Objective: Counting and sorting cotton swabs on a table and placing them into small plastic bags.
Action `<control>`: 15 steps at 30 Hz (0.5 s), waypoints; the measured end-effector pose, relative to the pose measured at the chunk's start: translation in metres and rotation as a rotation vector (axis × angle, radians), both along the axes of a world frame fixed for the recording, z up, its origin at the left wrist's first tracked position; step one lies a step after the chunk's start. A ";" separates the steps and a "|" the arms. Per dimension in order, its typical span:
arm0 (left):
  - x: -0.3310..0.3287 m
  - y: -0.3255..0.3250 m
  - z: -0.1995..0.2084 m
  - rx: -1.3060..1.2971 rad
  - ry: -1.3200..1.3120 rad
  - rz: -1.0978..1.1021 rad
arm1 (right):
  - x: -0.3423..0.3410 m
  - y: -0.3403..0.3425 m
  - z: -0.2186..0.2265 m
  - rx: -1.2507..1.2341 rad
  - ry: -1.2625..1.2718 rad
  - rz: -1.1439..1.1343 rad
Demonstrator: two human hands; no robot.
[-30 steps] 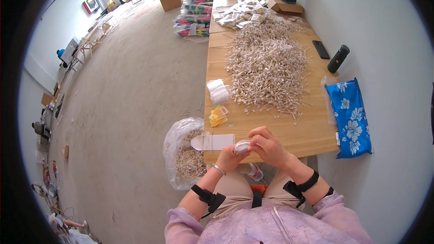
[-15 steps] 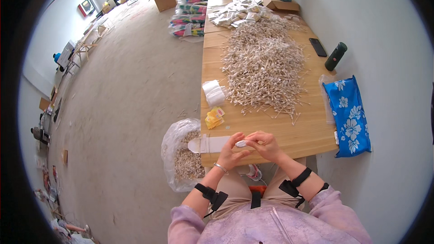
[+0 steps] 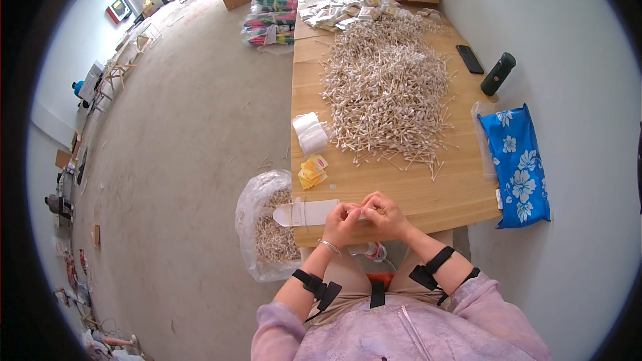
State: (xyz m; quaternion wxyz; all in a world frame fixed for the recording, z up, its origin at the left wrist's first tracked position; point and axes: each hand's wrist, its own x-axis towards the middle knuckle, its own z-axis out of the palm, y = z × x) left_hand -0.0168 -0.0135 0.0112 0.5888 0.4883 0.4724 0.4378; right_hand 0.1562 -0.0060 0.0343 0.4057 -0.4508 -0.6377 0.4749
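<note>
My left hand (image 3: 340,222) and my right hand (image 3: 386,215) meet over the near edge of the wooden table, fingers pinched together. Between their fingertips is a small white packet (image 3: 362,214), mostly hidden by the fingers. Just left of my left hand lies a flat white strip (image 3: 319,213) with a rounded end that juts past the table's left edge. Beyond it are several small yellow cards (image 3: 313,171) and a stack of thin white bags (image 3: 311,134). A large heap of cotton swabs (image 3: 388,93) spreads over the table ahead of my hands.
Filled white packets (image 3: 348,5) are piled behind the swabs. Along the right side are a black phone (image 3: 469,59), a dark green bottle (image 3: 498,74) and a blue floral pack (image 3: 518,167). A clear bag of swabs (image 3: 271,234) hangs or stands at the table's left edge.
My hands have drawn closer together, and the fingers now cover most of the white packet that showed between them before. The whole view has shifted slightly.
</note>
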 end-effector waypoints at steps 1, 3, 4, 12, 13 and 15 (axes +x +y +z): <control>-0.002 0.001 -0.005 -0.030 -0.073 -0.007 | -0.002 0.001 0.000 -0.037 0.014 0.000; 0.000 0.002 -0.006 -0.066 -0.138 -0.025 | 0.001 0.001 -0.002 -0.098 0.060 0.008; 0.000 0.003 -0.005 -0.096 -0.201 -0.040 | 0.002 0.000 -0.003 -0.155 0.109 0.020; -0.004 0.001 -0.003 -0.080 -0.020 -0.097 | 0.005 -0.002 -0.015 -0.297 0.268 0.037; -0.005 -0.004 -0.007 0.000 -0.081 -0.044 | 0.003 -0.003 -0.013 -0.398 0.296 0.048; -0.004 -0.007 -0.010 0.099 -0.111 0.014 | 0.007 -0.005 -0.013 -0.338 0.236 0.057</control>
